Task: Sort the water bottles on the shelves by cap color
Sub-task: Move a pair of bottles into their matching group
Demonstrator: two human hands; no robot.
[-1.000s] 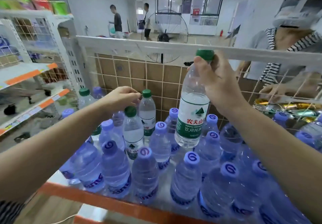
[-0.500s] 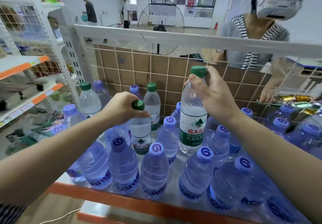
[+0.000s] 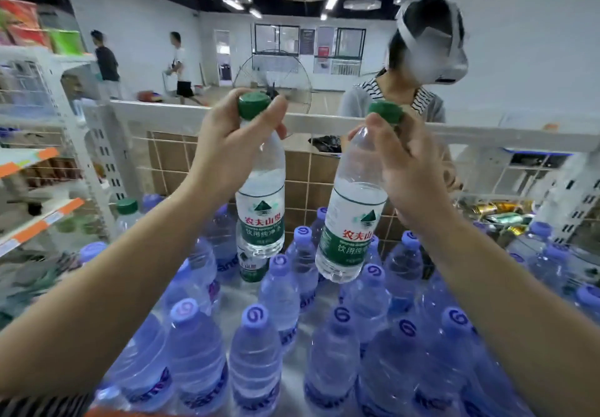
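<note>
Aloft, left hand (image 3: 227, 147) and right hand (image 3: 414, 173) each grip green-capped bottles (image 3: 261, 212).

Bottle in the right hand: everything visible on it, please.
The green-capped bottle is clear plastic with a green screw cap and a white-and-green label carrying red Chinese characters and a mountain logo. The right hand grips its neck just under the cap. It hangs lifted and tilted, base toward the left, above the purple-capped bottles, touching none visibly.
</note>
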